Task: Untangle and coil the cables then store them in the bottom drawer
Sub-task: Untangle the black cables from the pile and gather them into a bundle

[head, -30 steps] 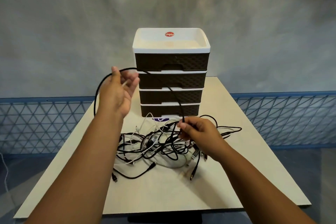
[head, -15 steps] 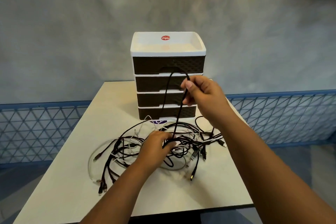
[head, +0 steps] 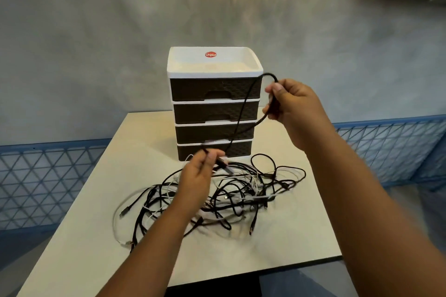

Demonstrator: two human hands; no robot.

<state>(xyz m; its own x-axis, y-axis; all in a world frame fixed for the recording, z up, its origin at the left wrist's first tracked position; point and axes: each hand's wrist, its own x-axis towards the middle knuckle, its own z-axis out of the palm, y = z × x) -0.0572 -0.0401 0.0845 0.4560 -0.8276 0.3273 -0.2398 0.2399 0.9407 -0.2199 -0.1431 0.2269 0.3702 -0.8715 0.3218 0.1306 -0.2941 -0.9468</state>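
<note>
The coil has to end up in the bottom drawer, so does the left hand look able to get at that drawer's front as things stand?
Probably yes. The left hand hovers just in front of the bottom drawer, which is shut, with nothing between them. But it pinches the black cable, so its grip is not free to pull.

arms: two, bare to elbow | sleeves: none seen | hands [head: 200,171]: bare, ungloved

The drawer unit [head: 214,103] has dark brown woven-look fronts, a white top and a red sticker [head: 210,54]. The cables [head: 231,190] are black and white. The counter [head: 135,142] is cream.
</note>
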